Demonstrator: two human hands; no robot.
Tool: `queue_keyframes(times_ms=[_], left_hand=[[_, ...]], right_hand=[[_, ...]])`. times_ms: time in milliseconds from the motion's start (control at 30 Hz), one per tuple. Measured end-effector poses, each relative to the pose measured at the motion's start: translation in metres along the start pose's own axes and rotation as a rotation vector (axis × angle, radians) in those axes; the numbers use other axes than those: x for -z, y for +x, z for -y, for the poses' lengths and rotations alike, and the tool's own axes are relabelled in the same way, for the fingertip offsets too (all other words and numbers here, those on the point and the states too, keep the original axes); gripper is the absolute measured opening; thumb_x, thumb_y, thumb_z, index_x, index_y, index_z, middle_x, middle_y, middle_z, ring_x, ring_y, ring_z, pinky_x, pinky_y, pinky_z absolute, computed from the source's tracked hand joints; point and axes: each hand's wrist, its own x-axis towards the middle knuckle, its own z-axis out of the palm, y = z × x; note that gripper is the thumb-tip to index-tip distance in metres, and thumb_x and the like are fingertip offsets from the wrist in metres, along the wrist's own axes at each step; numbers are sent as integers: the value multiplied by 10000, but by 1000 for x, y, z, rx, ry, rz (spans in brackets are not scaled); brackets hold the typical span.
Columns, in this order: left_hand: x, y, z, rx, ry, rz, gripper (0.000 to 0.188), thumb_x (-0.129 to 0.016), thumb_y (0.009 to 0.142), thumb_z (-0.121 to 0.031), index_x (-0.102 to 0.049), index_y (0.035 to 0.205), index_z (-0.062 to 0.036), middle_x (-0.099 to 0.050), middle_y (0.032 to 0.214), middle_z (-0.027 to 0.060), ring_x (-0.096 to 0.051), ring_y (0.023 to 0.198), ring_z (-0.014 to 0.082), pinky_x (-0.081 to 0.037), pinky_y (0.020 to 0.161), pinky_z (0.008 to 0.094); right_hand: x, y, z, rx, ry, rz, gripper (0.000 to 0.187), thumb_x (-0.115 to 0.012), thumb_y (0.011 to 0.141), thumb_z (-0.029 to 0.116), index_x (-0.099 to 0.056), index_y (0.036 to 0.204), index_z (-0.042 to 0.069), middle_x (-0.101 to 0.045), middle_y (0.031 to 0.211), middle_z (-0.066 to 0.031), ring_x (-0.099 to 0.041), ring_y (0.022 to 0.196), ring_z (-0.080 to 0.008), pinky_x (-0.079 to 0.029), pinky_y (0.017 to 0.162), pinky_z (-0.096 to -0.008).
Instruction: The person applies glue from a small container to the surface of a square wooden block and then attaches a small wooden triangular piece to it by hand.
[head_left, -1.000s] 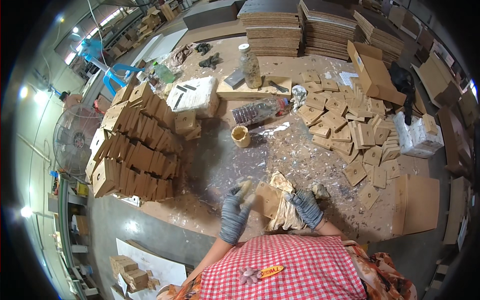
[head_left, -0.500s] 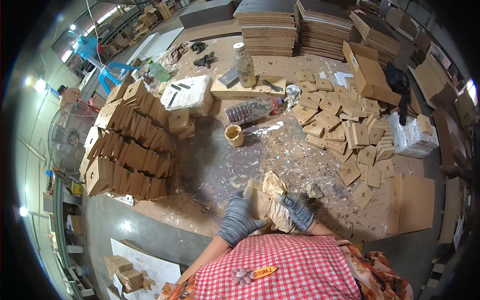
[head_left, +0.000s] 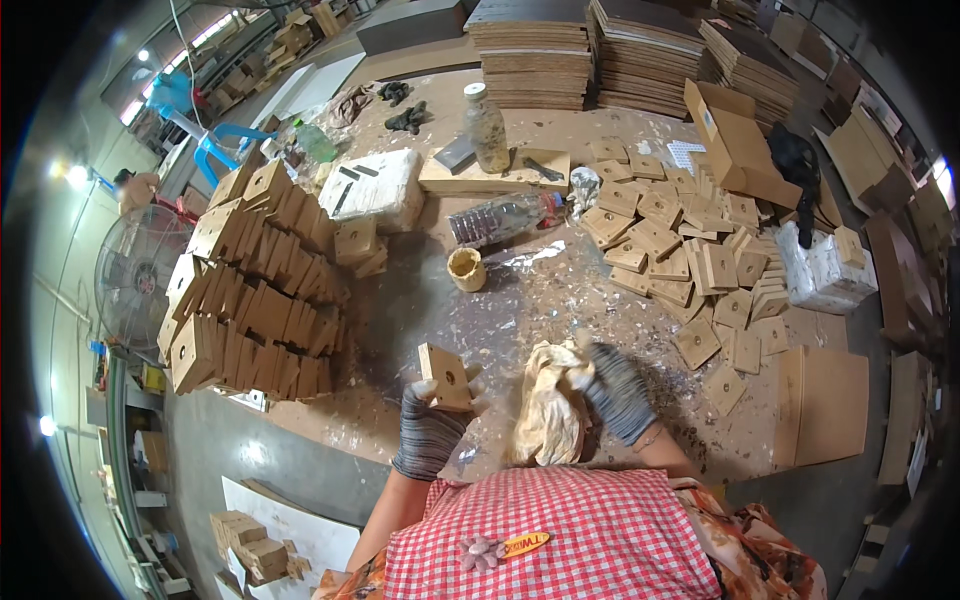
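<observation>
Moved since half a second ago: wooden block (head_left: 449, 378) has been carried left, clear of the cloth (head_left: 546, 408); left hand (head_left: 430, 432) shifted along with it, right hand (head_left: 617, 395) shifted right and farther from the person.
Block place: held over the near part of the table (head_left: 560, 310), left of the cloth, apart from it.
Block direction: holed flat face turned up and rightward; long axis pointed roughly away from the person, slightly tilted.
Left fingers: clamped on the block.
Right fingers: blurred at the cloth's upper right edge; whether closed on it cannot be told.
Writing: dark lettering borne by one yellow clip (head_left: 526, 544) on the checked apron (head_left: 440, 515).
Counted: one block in hand, one cloth, one cup (head_left: 466, 281), one lying bottle (head_left: 488, 222), one standing jar (head_left: 486, 135), two white packages (head_left: 392, 203).
Stacked blocks (head_left: 265, 310): left side, rows overlapped, not countable.
Loose blocks (head_left: 655, 238): right side, heaped, not countable.
</observation>
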Motion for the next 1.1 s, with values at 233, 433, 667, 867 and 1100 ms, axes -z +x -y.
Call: queue_keyframes(times_ms=[233, 433, 667, 867, 1100], left_hand=[[-13, -2, 8, 234, -164, 238, 784, -629, 707, -321, -354, 1344, 44, -470, 1283, 254, -488, 1194, 428, -366, 1049, 571], [-27, -1, 12, 255, -144, 211, 779, -630, 718, -274, -329, 1362, 46, -460, 1292, 256, -479, 1202, 420, -369, 1062, 560], [-13, 8, 21, 242, 68, 173, 735, -664, 731, -201, -356, 1351, 48, -515, 1259, 253, -546, 1133, 398, -498, 944, 508], [-2, 20, 48, 307, 183, 69, 706, -703, 759, -293, -412, 1325, 12, -558, 1211, 158, -569, 1095, 279, -479, 966, 432], [80, 59, 76, 428, 374, -55, 535, -717, 815, -285, -509, 1242, -39, -600, 1134, 102, -601, 994, 218, -521, 835, 344]], right_hand=[[53, -11, -32, 298, -1386, -596, 494, -638, 784, 182, -530, 1239, 20, -537, 1167, -232, -512, 1080, -379, -410, 969, -434], [37, -30, -31, 507, -1454, -803, 361, -604, 753, 154, -634, 1094, 36, -535, 1161, -210, -499, 1047, -371, -380, 981, -450], [-10, -37, -35, 262, -957, -46, 365, -548, 906, 242, -538, 1162, -17, -580, 1072, -222, -564, 1005, -347, -456, 928, -424], [-20, 1, -70, 487, -871, 320, 404, -559, 894, 250, -510, 1219, 17, -544, 1139, -241, -532, 1064, -366, -411, 979, -432], [22, -9, -24, 481, -1279, -345, 311, -672, 738, 197, -640, 994, 24, -615, 959, -171, -576, 920, -307, -455, 856, -416]])
